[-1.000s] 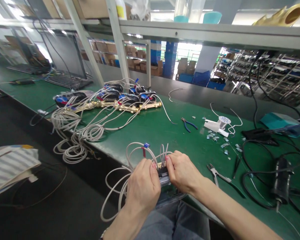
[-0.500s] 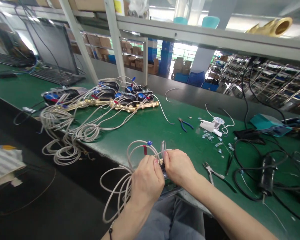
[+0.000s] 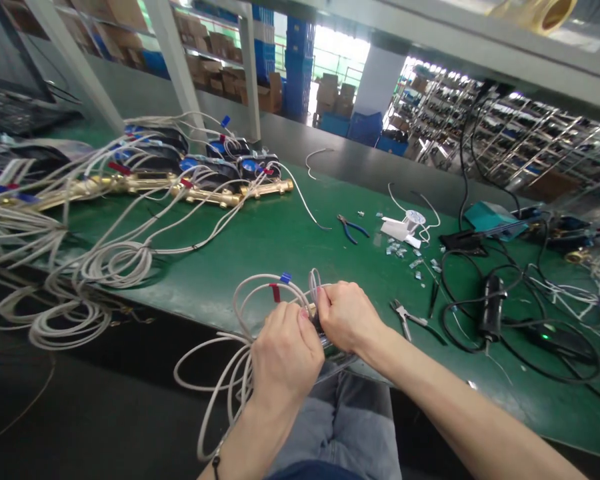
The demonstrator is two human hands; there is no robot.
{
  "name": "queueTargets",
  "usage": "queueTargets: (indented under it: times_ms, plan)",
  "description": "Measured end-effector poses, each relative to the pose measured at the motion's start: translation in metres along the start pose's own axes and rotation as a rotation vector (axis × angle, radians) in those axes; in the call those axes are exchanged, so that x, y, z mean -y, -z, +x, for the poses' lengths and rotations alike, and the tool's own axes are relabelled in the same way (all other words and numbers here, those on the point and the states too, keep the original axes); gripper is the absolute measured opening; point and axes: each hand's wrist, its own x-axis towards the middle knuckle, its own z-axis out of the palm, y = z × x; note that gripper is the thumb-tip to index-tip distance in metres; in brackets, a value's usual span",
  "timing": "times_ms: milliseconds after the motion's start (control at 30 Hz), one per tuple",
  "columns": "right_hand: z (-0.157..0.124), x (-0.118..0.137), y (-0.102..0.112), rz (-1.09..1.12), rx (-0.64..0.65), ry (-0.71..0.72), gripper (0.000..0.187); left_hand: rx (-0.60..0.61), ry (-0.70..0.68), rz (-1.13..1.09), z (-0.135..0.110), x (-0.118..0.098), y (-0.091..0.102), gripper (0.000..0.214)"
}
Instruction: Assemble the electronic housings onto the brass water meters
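Note:
Close to the bench's front edge, my left hand (image 3: 286, 353) is closed around white cable (image 3: 241, 300) that loops out beside it and hangs past the edge. One cable wears a blue tag (image 3: 285, 277), another a red tag (image 3: 276, 292). Fingers curled in, my right hand (image 3: 349, 315) grips a small upright loop of cable (image 3: 314, 283). Between both fists shows a bit of a dark and brass part (image 3: 316, 323); my hands hide most of it, and its exact kind is unclear.
Brass meters (image 3: 207, 194) with blue caps and coiled cables (image 3: 120, 261) lie at left. Blue-handled pliers (image 3: 351, 229), a white spool (image 3: 414, 219), small clear bits and cutting pliers (image 3: 416, 321) lie beyond and right. A black corded tool (image 3: 492, 307) lies farther right among cords.
The camera view has tilted down and turned right, so the bench things sit higher and farther left. Both hands keep their closed grip at nearly the same place.

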Motion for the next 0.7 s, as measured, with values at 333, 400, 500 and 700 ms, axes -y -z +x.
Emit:
queueTargets:
  times_ms: [333, 400, 500, 700]
  plan:
    - [-0.007, -0.033, 0.007, 0.278, 0.044, 0.218, 0.054, 0.188, 0.279, -0.357, -0.062, 0.026, 0.007, 0.047]
    - [-0.011, -0.045, 0.013, 0.354, 0.092, 0.312, 0.043, 0.31, 0.374, -0.461, -0.074, 0.029, 0.006, 0.047]
    - [-0.014, -0.054, 0.018, 0.424, 0.155, 0.379, 0.035, 0.341, 0.397, -0.47, -0.075, 0.029, 0.01, 0.048]
    - [-0.006, -0.04, 0.027, 0.494, 0.247, 0.265, 0.057, 0.473, 0.484, -0.598, -0.011, 0.033, 0.052, 0.044]
